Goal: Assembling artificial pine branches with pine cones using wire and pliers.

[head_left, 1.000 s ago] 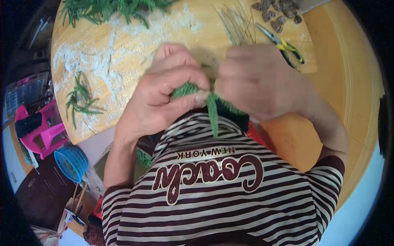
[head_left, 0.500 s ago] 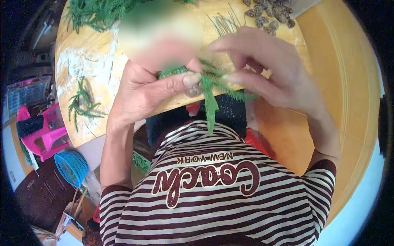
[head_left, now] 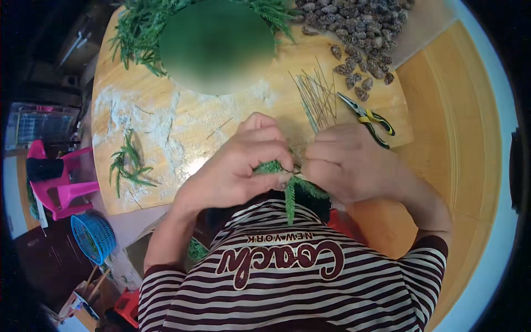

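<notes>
My left hand [head_left: 243,169] is closed, thumb and fingers pinching a green evergreen sprig [head_left: 290,203] whose needled branches hang down in front of my striped shirt. Against it, my right hand [head_left: 351,163] is closed too, its fingertips pressed together at the sprig's stem. A thin strand seems to show between the two hands, but what the right fingers hold is hidden. Just beyond the right hand lie several thin wire-like sticks [head_left: 316,102] and pliers [head_left: 366,115] with black and yellow handles.
The wooden table [head_left: 221,135] carries a pile of pine cones [head_left: 362,33] at the far right and evergreen branches [head_left: 141,33] at the far left. A loose sprig [head_left: 130,169] lies near the left edge by white residue. A pink chair [head_left: 66,182] and blue basket [head_left: 94,238] stand left.
Both hands have come closer to my body with the sprig. The right hand, fingers apart before, has closed at the stem. Pliers and more pine cones have come into sight.
</notes>
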### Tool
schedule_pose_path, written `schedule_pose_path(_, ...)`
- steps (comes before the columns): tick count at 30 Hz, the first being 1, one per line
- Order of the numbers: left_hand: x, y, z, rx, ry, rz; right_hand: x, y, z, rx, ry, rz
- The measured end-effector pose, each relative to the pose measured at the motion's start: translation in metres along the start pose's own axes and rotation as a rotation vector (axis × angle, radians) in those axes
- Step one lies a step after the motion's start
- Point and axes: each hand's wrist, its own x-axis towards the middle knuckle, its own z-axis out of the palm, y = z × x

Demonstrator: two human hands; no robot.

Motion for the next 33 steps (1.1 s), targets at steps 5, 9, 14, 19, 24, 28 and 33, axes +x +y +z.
schedule_pose_path(5, -0.006, 0.011, 0.004, 0.301, 0.160, 0.006, 0.000, 0.000, 0.009, 0.266, 0.071, 0.261)
schedule_pose_path(9, -0.012, 0.002, 0.001, 0.291, 0.315, -0.042, -0.001, 0.003, 0.000, 0.597, 0.271, 0.608)
schedule_pose_path(14, -0.025, -0.013, 0.005, -0.267, 0.407, -0.134, 0.006, 0.003, -0.006, 0.601, 0.342, 0.523)
schedule_pose_path(19, -0.027, -0.012, 0.012, -0.515, 0.390, -0.155, 0.018, -0.004, 0.001, 0.547, 0.240, 0.460)
schedule_pose_path(24, -0.029, -0.014, 0.015, -0.855, 0.321, -0.179, 0.019, -0.001, 0.008, 0.515, 0.210, 0.282)
schedule_pose_path(28, -0.022, -0.013, 0.022, -1.061, 0.240, -0.247, 0.012, 0.002, 0.005, 0.375, 0.218, 0.133)
schedule_pose_path(33, -0.013, -0.016, 0.026, -1.000, 0.155, -0.307, -0.007, 0.003, 0.010, 0.318, 0.166, 0.168)
